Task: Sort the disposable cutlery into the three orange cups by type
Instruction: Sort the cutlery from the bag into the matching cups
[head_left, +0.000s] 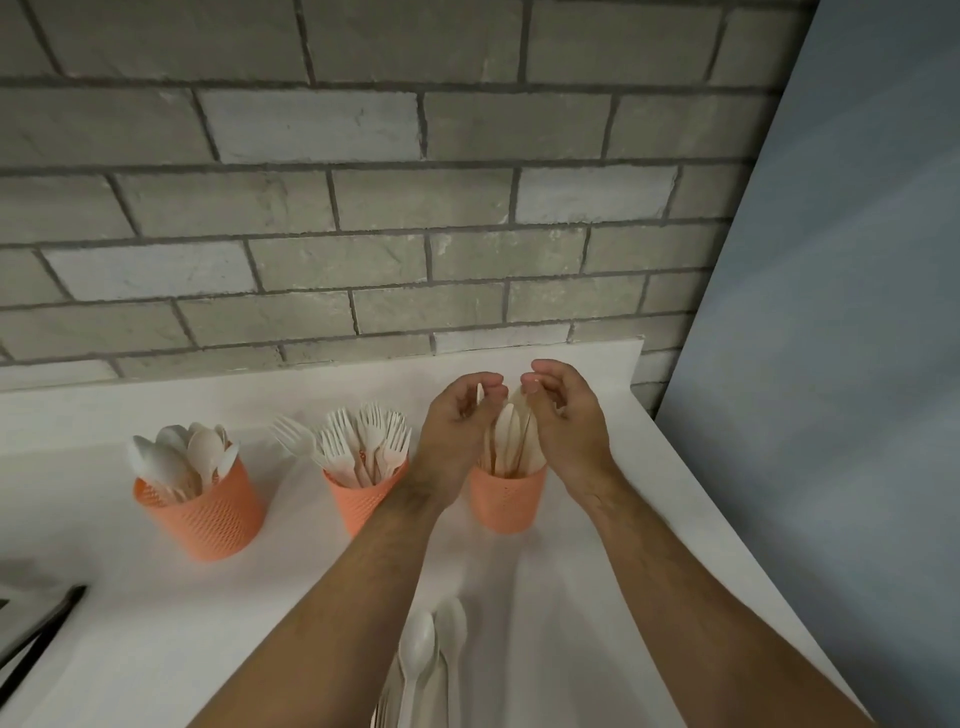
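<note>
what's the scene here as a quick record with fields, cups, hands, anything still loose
left cup: spoons
middle cup: forks
right cup: knives
left hand: above the right cup, pinching the top of a knife
right hand: above the right cup, fingers curled, grip unclear
loose spoons: on the counter, near edge
sorting: not finished

This looks like a self-service corner of a café or canteen, though a home kitchen cannot be ruled out. A white bench (156, 623) runs along a wall of grey brick (363, 208), with a plain blue-grey panel (831, 312) closing the right side. Three orange cups (200, 506) stand in a row on the bench, stocked with disposable spoons (182, 457), forks (363, 441) and knives (511, 441).
</note>
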